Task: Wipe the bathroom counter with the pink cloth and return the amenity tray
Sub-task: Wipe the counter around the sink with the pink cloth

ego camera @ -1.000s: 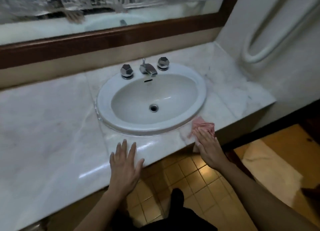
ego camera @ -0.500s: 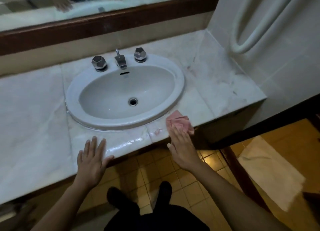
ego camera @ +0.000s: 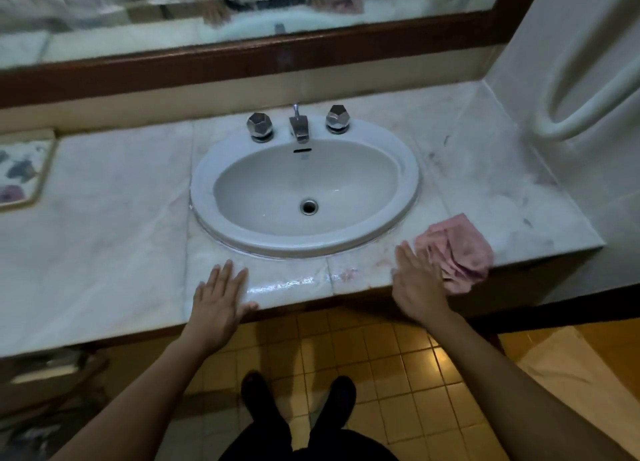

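Observation:
The pink cloth (ego camera: 457, 249) lies crumpled on the marble counter (ego camera: 114, 225), at the front right of the sink near the counter's edge. My right hand (ego camera: 417, 284) is flat with fingers together, pressing on the cloth's left part; most of the cloth shows to the right of the hand. My left hand (ego camera: 221, 294) rests flat on the counter's front edge, fingers spread, holding nothing. The amenity tray (ego camera: 45, 170), floral-patterned with a pale rim, sits at the far left of the counter, cut off by the frame's edge.
A white oval sink (ego camera: 410, 180) with a chrome tap (ego camera: 299, 128) and two knobs sits mid-counter. A wood-framed mirror (ego camera: 242, 66) runs behind. A wall with a white rail (ego camera: 588, 114) closes the right end. A wet streak (ego camera: 287, 282) shines along the front edge. Yellow tiled floor (ego camera: 381, 356) lies below.
My right hand has pushed the cloth a little further right along the front edge. The view has swung left, bringing the tray into sight. My left hand stays flat on the edge.

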The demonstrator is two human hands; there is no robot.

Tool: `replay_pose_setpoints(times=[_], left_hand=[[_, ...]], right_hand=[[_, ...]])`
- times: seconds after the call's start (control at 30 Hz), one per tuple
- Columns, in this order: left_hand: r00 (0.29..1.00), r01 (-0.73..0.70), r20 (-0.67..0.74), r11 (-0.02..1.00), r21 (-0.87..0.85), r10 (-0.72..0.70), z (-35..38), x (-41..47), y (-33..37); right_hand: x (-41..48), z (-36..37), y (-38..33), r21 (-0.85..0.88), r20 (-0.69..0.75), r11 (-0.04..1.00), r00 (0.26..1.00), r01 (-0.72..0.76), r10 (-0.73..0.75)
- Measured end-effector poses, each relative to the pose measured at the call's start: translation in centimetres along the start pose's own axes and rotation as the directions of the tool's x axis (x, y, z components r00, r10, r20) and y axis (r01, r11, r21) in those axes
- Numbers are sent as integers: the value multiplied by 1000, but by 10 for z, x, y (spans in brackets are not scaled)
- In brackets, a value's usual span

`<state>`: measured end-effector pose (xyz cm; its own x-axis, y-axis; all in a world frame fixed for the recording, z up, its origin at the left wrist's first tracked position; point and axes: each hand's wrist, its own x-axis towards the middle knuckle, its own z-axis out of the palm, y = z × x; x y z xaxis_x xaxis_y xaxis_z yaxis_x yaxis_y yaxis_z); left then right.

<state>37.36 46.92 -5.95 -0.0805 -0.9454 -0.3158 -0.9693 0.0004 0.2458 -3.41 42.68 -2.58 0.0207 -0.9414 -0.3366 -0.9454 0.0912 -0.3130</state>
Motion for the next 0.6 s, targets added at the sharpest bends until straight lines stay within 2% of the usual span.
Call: replay_pose_setpoints(times=[0.1, 0.23, 0.27, 0.33, 0.4, 0.43, 0.47, 0.53, 0.6], left_hand=[[1000, -3, -1, 1000, -19, 3, 1, 0, -3], [999, -21, -41, 998, -53, 19, 4, 0, -7], [998, -23, -55, 998, -52, 20, 5, 1, -7], [998, -24, -65, 999, -41, 21, 7, 2, -9], [998, -17, -65, 999, -38, 15, 9, 3, -10], [998, -20, -63, 999, -34, 17, 9, 3, -10], [998, -24, -58, 999, -29, 22, 8, 3, -9], [998, -24, -52, 999, -34, 22, 5, 3, -7], [999, -22, -38, 999, -31, 21, 3, 1, -4]], right_hand=[[-4, 10, -33, 43, 37, 998, 999, 36, -38], [-9, -15, -32, 28, 56, 995, 994, 94, -95], [-10, -21, -27, 64, -3, 992, 994, 110, -110], [-10, -37, -13, 160, -187, 984, 981, 81, -50], [-3, -48, 11, 214, -322, 977, 942, -23, 93], [1, -51, 26, 175, -326, 980, 933, -100, 153], [8, -46, 45, 88, -278, 981, 941, -173, 191], [20, -31, 66, -140, -88, 964, 972, -228, 217], [20, -11, 53, -232, 44, 942, 965, -243, 259]])
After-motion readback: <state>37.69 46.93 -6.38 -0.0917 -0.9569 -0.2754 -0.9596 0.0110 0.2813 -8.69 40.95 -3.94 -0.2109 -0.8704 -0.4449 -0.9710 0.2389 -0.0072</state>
